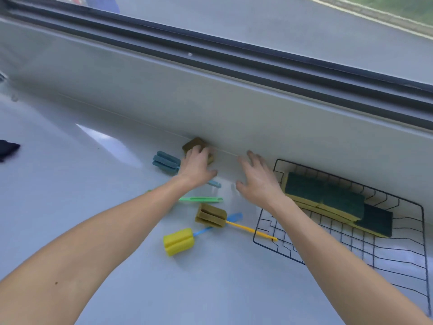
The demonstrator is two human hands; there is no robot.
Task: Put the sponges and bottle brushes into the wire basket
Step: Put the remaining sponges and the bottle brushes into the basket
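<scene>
A: Where are the hands?

B: The left hand (pixel 196 165) lies on a dark olive-brown sponge (pixel 195 145) pushed up against the low white wall at the back of the glossy white counter (pixel 70 195). Its fingers curl over the sponge; whether they actually pinch it, I cannot tell. The right hand (pixel 259 178) hovers just beside it, fingers spread, holding nothing.

A: And the basket?

B: The black wire basket (pixel 398 259) sits at the right, against the same wall. Several flat yellow sponges with dark green scouring tops (pixel 328 195) lie inside, along its far side, overlapping.

A: The brushes?

B: All outside, on the counter. A blue foam-headed brush (pixel 165 162) lies just left of the left hand. A thin green plastic handle (pixel 201 199) shows under the left wrist. Nearer, an olive foam-headed brush with a yellow handle (pixel 210 216) reaches to the basket's rim, and a yellow foam-headed brush with a blue handle (pixel 179 241) lies beside it.
</scene>
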